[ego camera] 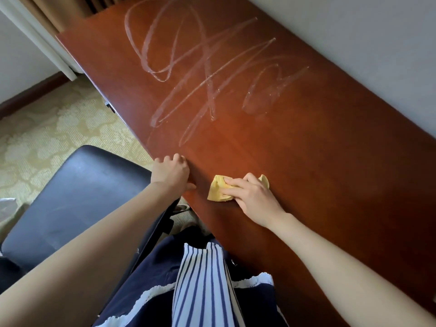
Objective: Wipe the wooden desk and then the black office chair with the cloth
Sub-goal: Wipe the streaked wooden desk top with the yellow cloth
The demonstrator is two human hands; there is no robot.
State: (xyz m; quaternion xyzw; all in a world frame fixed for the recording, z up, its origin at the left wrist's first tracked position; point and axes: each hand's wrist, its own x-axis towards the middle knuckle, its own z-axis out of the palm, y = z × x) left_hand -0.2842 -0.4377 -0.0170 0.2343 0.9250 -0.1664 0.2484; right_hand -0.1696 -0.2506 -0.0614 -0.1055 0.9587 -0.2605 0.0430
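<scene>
The reddish wooden desk [306, 149] runs from the lower right to the upper left, with looping wet streaks [200, 67] across its far half. My right hand [252, 199] lies on a crumpled yellow cloth [218, 191] near the desk's front edge, fingers over the cloth and pressing it to the wood. My left hand [173, 172] rests on the desk's front edge, fingers curled over the edge and thumb on top. The black office chair [70, 204] stands left of the desk, its padded seat under my left forearm.
A pale wall [365, 43] borders the desk's far side. Patterned beige carpet [47, 133] covers the floor on the left, with a white door frame [35, 36] and a curtain at the upper left. My striped and navy clothing fills the bottom centre.
</scene>
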